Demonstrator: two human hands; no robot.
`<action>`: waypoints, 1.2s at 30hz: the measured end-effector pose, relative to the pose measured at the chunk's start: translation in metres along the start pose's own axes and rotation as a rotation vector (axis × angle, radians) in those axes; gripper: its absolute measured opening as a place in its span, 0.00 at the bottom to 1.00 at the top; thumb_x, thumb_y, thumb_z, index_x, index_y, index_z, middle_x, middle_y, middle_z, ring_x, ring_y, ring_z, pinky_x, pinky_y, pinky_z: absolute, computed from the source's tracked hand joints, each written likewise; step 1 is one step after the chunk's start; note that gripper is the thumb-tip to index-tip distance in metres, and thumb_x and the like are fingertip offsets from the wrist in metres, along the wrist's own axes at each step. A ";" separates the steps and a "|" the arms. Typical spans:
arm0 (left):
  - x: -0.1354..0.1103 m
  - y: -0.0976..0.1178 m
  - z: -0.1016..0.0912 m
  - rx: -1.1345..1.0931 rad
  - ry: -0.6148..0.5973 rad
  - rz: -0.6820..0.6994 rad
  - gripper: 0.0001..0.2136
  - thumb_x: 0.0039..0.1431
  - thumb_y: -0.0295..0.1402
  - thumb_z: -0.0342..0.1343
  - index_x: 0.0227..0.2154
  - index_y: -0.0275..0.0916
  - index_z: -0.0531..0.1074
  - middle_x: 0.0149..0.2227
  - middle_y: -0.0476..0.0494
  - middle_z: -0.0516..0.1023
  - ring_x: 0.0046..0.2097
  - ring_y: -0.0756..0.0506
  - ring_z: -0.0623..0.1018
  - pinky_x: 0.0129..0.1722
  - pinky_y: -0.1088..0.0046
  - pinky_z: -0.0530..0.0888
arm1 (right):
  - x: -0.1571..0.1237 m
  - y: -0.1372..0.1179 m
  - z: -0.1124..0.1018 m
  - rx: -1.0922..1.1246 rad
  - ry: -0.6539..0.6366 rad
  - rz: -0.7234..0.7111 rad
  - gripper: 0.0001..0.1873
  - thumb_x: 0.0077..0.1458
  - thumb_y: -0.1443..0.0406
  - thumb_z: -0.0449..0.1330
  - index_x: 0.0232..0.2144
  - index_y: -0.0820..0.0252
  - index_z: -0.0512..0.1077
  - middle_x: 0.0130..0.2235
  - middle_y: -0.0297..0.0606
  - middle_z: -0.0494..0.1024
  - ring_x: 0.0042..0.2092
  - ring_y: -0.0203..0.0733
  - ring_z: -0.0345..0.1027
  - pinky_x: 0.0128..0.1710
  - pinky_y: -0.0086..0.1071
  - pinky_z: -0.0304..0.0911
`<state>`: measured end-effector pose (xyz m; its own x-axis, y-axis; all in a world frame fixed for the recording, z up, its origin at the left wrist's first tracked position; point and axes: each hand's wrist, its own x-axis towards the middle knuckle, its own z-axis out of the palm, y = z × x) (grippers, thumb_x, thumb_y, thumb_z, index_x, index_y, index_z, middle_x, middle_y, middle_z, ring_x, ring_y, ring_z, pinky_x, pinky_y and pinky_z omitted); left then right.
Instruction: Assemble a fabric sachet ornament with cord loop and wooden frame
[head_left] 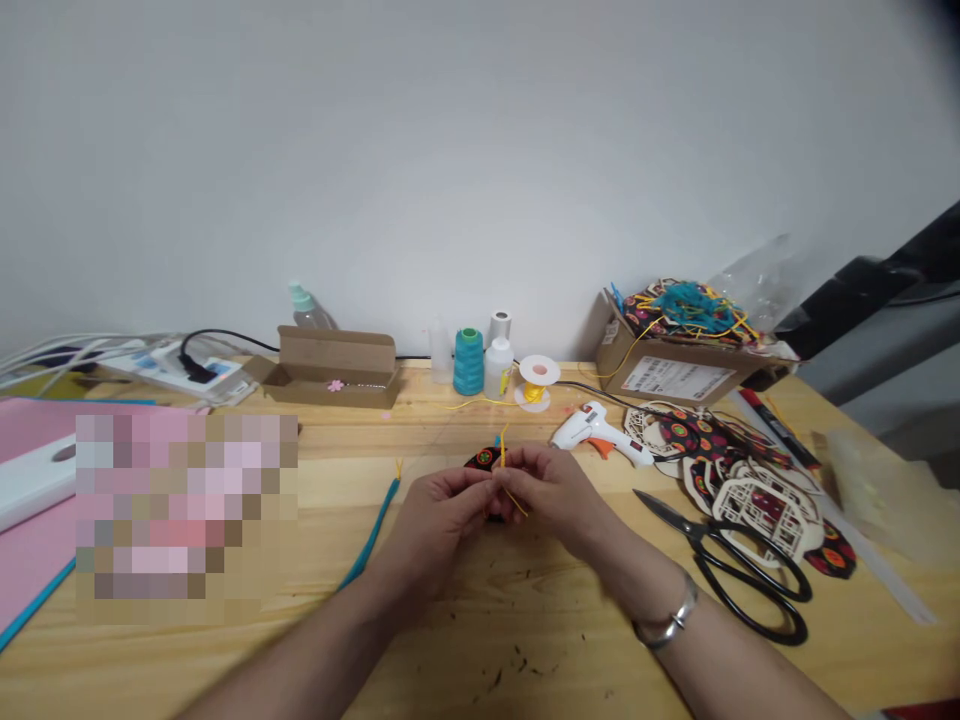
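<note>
Yellow, thin cord (505,440) stands between the two hands, just left of the white glue gun with an orange trigger (592,428) and nearer the person. Beneath it shows a small dark piece with red and green print (484,457), mostly covered by fingers. The right hand (551,490) pinches the cord narrowly; the left hand (450,505) is also drawn narrow, seemingly on the printed piece, though its exact grip is hidden. Fingertips meet closely, probably because so fine a strand needs a precise hold.

Its long axis runs roughly away from the person: one end points up toward the wall, the other slants down rightward. How the printed piece points cannot be told.

Behind the glue gun, slightly left, a white-flanged spool of yellow thread (538,390) stands upright, likely to keep it from rolling. Right of the gun and nearer the person, black-handled metal scissors (694,533) lie on the pale wooden surface (420,660), handles toward the person, presumably for easy reach.
</note>
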<state>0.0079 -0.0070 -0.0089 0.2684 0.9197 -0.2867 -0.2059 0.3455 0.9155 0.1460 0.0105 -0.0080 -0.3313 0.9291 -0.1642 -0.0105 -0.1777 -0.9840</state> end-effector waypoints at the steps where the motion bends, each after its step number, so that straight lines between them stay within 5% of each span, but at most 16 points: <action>1: 0.000 0.000 0.000 -0.010 0.010 -0.008 0.06 0.48 0.32 0.59 0.22 0.36 0.77 0.23 0.48 0.76 0.29 0.50 0.72 0.33 0.75 0.66 | 0.000 0.001 0.000 0.029 0.010 0.001 0.08 0.45 0.63 0.59 0.21 0.61 0.66 0.18 0.29 0.70 0.20 0.30 0.61 0.20 0.25 0.55; 12: 0.001 -0.001 0.001 -0.091 0.024 -0.031 0.06 0.46 0.32 0.60 0.21 0.35 0.76 0.22 0.48 0.75 0.28 0.52 0.72 0.29 0.79 0.65 | -0.003 0.007 0.004 0.117 0.144 -0.019 0.06 0.41 0.65 0.62 0.20 0.63 0.71 0.18 0.31 0.73 0.20 0.31 0.63 0.21 0.26 0.59; 19: 0.000 0.000 -0.003 0.081 0.018 -0.002 0.09 0.50 0.36 0.58 0.22 0.35 0.75 0.19 0.52 0.71 0.20 0.56 0.60 0.21 0.79 0.56 | -0.006 0.010 0.003 -0.069 0.220 -0.146 0.06 0.45 0.68 0.59 0.19 0.61 0.68 0.18 0.30 0.72 0.21 0.32 0.63 0.22 0.26 0.58; 26: 0.000 0.006 -0.004 0.214 0.028 -0.027 0.08 0.49 0.36 0.58 0.24 0.36 0.75 0.19 0.52 0.71 0.20 0.54 0.63 0.20 0.79 0.57 | -0.007 0.010 -0.004 -0.324 0.223 -0.169 0.06 0.50 0.68 0.55 0.21 0.59 0.66 0.18 0.29 0.69 0.22 0.33 0.63 0.24 0.27 0.57; 36: -0.002 0.001 -0.003 0.171 0.031 -0.011 0.07 0.49 0.35 0.59 0.23 0.36 0.73 0.24 0.47 0.77 0.27 0.50 0.72 0.28 0.76 0.66 | -0.007 0.008 -0.006 -0.412 0.259 -0.161 0.08 0.50 0.67 0.55 0.21 0.58 0.63 0.18 0.27 0.64 0.23 0.34 0.57 0.24 0.28 0.53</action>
<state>0.0038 -0.0081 -0.0079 0.2401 0.9221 -0.3034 -0.0391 0.3214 0.9461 0.1536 0.0047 -0.0149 -0.1105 0.9934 0.0310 0.3481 0.0679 -0.9350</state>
